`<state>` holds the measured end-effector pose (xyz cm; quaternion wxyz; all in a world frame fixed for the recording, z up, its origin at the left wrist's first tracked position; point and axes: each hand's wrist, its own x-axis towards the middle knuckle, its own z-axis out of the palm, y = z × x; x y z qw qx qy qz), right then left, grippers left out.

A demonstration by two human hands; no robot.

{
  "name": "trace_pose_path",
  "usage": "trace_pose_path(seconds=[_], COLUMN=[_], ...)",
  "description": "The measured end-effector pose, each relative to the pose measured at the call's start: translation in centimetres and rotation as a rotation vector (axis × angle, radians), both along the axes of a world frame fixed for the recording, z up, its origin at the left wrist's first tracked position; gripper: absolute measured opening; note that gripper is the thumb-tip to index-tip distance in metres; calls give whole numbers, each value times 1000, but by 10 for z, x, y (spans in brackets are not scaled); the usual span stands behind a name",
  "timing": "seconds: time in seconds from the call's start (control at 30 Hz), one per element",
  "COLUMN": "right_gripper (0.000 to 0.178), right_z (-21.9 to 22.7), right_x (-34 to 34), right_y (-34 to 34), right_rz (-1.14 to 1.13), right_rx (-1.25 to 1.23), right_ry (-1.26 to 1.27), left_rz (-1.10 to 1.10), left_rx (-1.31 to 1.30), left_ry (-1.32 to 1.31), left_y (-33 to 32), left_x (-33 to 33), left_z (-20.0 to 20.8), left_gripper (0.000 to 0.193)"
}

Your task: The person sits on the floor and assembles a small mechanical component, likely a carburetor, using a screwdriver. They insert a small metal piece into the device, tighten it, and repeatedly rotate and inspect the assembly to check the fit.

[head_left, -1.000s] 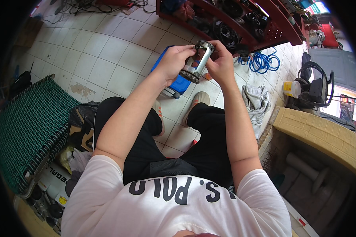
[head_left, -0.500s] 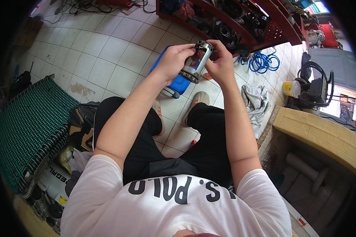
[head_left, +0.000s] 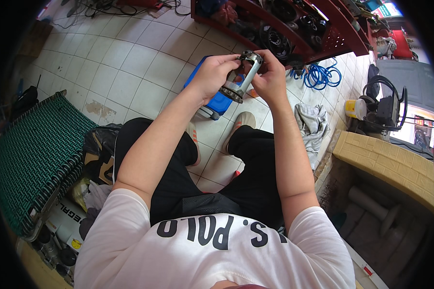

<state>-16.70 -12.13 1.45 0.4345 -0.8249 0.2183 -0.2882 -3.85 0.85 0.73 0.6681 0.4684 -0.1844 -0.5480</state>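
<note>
Out in front of me, a silvery metal cylinder part [head_left: 250, 74] with open sides and a darker, ridged ring at its near end is held tilted above the floor. My left hand [head_left: 211, 76] grips it from the left, fingertips at the opening near its far end. On the other side my right hand [head_left: 271, 78] holds the far end, its fingers curled around and partly hidden behind the metal. Below the part and partly covered by my left hand lies a blue case [head_left: 220, 103] with small wheels.
A red metal rack [head_left: 332, 41] full of dark parts stands beyond my hands. Coiled blue hose [head_left: 318, 76] and a grey cloth [head_left: 312, 126] lie on the tiled floor at right. To the left is a green woven seat [head_left: 43, 149]; a yellow padded edge [head_left: 386, 161] sits at right.
The metal cylinder part has shifted slightly right and tilted a little in my hands. Both hands keep their hold, with only small movements.
</note>
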Motion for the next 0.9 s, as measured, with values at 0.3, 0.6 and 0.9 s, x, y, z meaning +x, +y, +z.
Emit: trace_pose_path(seconds=[0.3, 0.6, 0.9], right_gripper=[30, 20, 23], right_z=[0, 3, 0], right_x=[0, 3, 6], right_y=[1, 6, 9], right_rz=[-6, -45, -95], right_rx=[-40, -19, -60], right_ry=[-14, -16, -26], left_rz=[0, 4, 46], left_rx=[11, 0, -29], left_ry=[25, -14, -65], left_y=[1, 1, 0], left_x=[-3, -5, -6], left_z=[8, 12, 12], left_gripper=[31, 31, 30])
